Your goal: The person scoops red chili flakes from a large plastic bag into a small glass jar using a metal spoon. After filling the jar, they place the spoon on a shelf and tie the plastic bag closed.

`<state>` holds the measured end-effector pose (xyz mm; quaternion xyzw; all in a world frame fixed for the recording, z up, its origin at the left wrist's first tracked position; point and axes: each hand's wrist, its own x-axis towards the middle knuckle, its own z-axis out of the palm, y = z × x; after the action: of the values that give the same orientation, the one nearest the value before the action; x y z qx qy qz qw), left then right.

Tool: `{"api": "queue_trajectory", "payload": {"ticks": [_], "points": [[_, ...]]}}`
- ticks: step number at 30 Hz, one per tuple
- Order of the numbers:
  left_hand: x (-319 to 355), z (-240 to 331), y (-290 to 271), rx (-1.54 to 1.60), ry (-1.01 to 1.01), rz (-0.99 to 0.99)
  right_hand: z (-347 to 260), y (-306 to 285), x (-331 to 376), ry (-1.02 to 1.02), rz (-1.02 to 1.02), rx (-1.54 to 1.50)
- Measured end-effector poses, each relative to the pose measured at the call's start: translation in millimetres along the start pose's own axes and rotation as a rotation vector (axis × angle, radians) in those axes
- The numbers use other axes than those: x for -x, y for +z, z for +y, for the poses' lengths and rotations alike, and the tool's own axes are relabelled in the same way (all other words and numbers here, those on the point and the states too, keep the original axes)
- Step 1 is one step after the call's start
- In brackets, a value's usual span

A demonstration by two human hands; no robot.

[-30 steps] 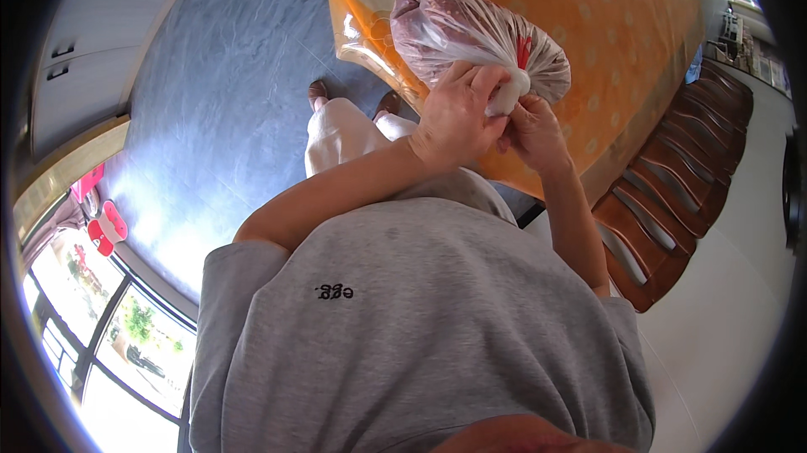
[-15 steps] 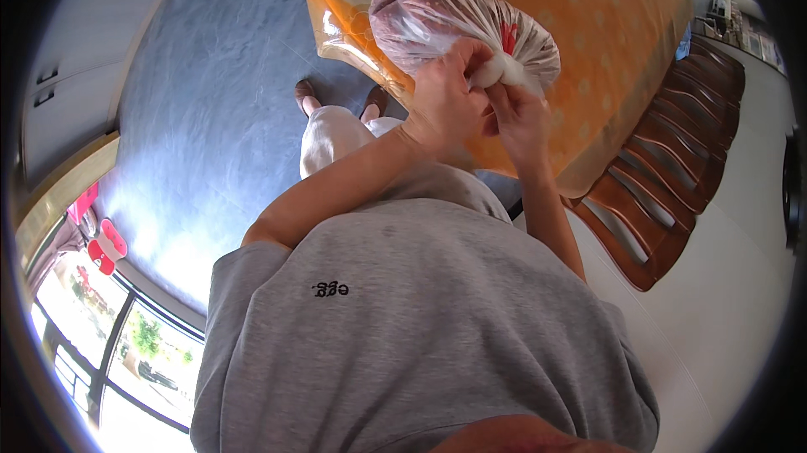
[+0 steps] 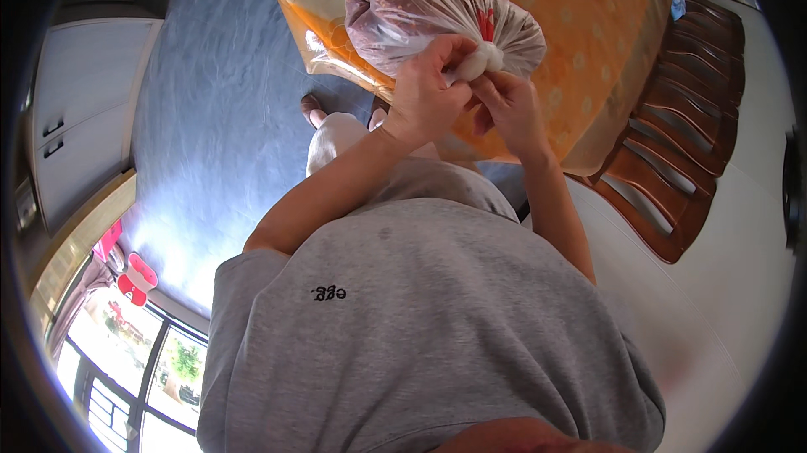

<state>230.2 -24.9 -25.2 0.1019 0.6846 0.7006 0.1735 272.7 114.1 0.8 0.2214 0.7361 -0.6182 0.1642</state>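
Both hands had risen with the bag, which now sat higher and nearer the table's near edge than a second before.

Held up over the orange-clothed table [image 3: 605, 41], the clear plastic bag [image 3: 420, 20] bulged with dark reddish contents, its twisted white neck [image 3: 477, 60] gathered at its lower right, beside a red mark on the plastic. The left hand [image 3: 424, 96] was closed, its fingers pinching the bag's neck from the left, while the right hand [image 3: 508, 108] met it from below with fingertips pressed together on the same twisted neck. The hands were touching each other. A row of brown wooden chairs [image 3: 672, 167] stood along the table's right edge, and blue floor [image 3: 218, 117] lay to the left.
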Motion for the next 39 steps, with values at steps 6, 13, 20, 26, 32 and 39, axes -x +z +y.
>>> {"api": "queue_trajectory", "payload": {"ticks": [6, 13, 20, 26, 32, 39], "points": [[0, -5, -7, 0.065, 0.007, -0.088, 25, 9, 0, 0.075, -0.045, -0.729], [2, 5, -8, -0.478, 0.362, 0.137, 19, 10, -6, 0.136, -0.024, -0.909], [2, -7, -4, -0.465, 0.301, 0.249, 8, 11, -1, 0.217, -0.093, -1.033], [-7, -17, -18, -0.361, 0.265, 0.18, -3, 10, 12, 0.234, -0.163, -0.846], [-6, -16, -16, -0.305, 0.188, 0.108, -18, 9, 4, 0.065, 0.023, -0.061], [-17, 18, -30, -0.76, 0.681, -0.008, -26, 0, -2, 0.288, -0.127, -0.548]]}}
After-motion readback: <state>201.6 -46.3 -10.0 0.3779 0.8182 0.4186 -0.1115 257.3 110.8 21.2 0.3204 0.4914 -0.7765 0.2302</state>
